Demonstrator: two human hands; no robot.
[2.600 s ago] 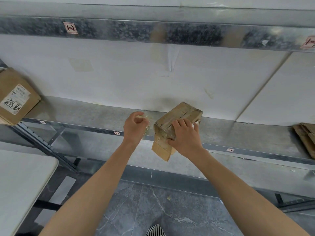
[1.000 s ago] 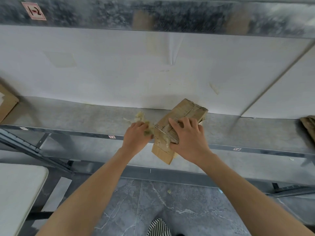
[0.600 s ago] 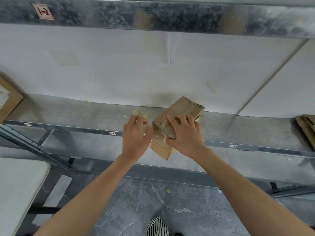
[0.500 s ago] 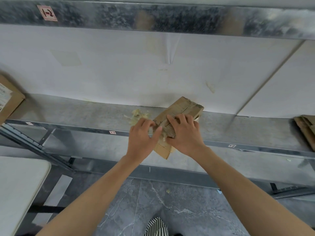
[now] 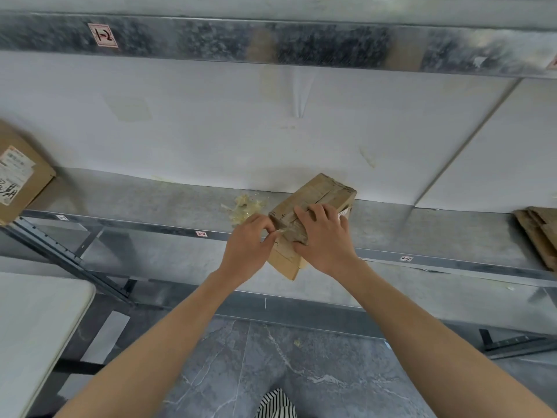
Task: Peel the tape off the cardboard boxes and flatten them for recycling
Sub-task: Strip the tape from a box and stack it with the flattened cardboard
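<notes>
- At the front edge of the metal shelf (image 5: 144, 203), a small cardboard box (image 5: 316, 197) sits tilted, its near flap hanging past the rail.
- The right hand (image 5: 327, 241) grips the box from above, fingers curled over its top.
- The left hand (image 5: 245, 250) pinches a clear tape strip (image 5: 282, 232) at the box's near corner.
- A crumpled tape wad (image 5: 245, 206) lies on the shelf just beyond the left hand.

The grey metal shelf (image 5: 144, 200) carries a labelled cardboard box (image 5: 21, 176) at nine o'clock; a crumpled wad of tape (image 5: 245, 206) lies near its middle; flattened cardboard (image 5: 539, 233) sits at three o'clock.
</notes>
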